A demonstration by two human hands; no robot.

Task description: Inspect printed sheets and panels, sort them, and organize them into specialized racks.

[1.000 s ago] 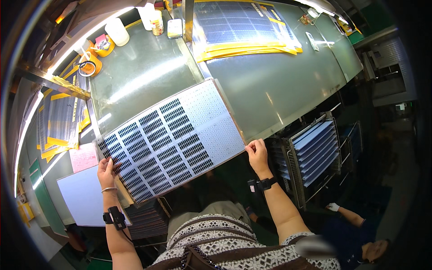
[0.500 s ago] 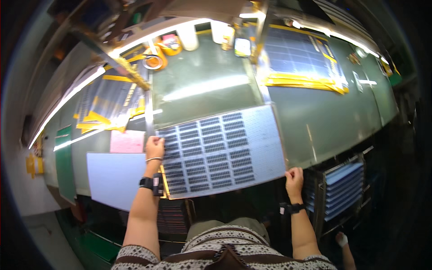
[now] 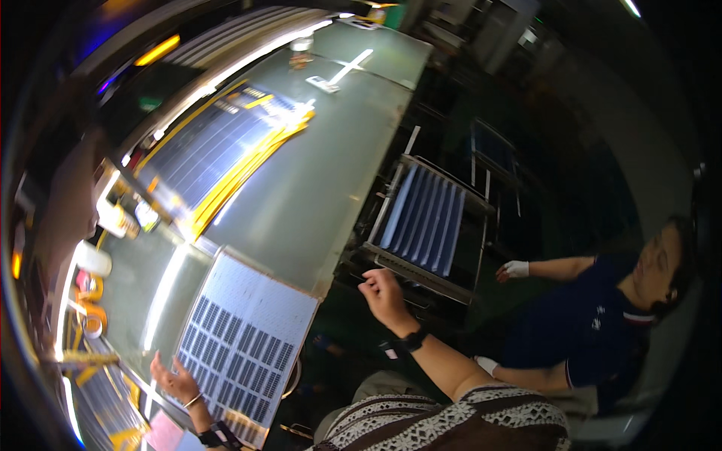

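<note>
A flat framed panel [image 3: 259, 308], pale bluish with rows of dark rectangular patterns, lies on the green worktop, slanting across the lower left. Beside its left edge is my left hand [image 3: 174, 379], fingers spread and nothing held; whether they touch the panel I cannot tell. My right hand [image 3: 385, 301] is off the panel, in the air past the worktop's edge. Its fingers are loosely bent and a little apart, with nothing seen in them. Nearest to it stands a metal rack [image 3: 470, 295] holding several blue sheets [image 3: 425, 218] in a row.
A person in a dark shirt [image 3: 556, 327] is at the right, a white-covered hand [image 3: 516, 269] held out near the rack. Yellow-edged dark sheets [image 3: 226, 150] are stacked on the worktop [image 3: 316, 188]. Orange tape rolls [image 3: 92, 308] and a white cup [image 3: 94, 259] stand at the left.
My view has swung to the right, bringing the rack and the other person into sight. My right hand has left the panel's corner and my left hand has opened from its edge.
</note>
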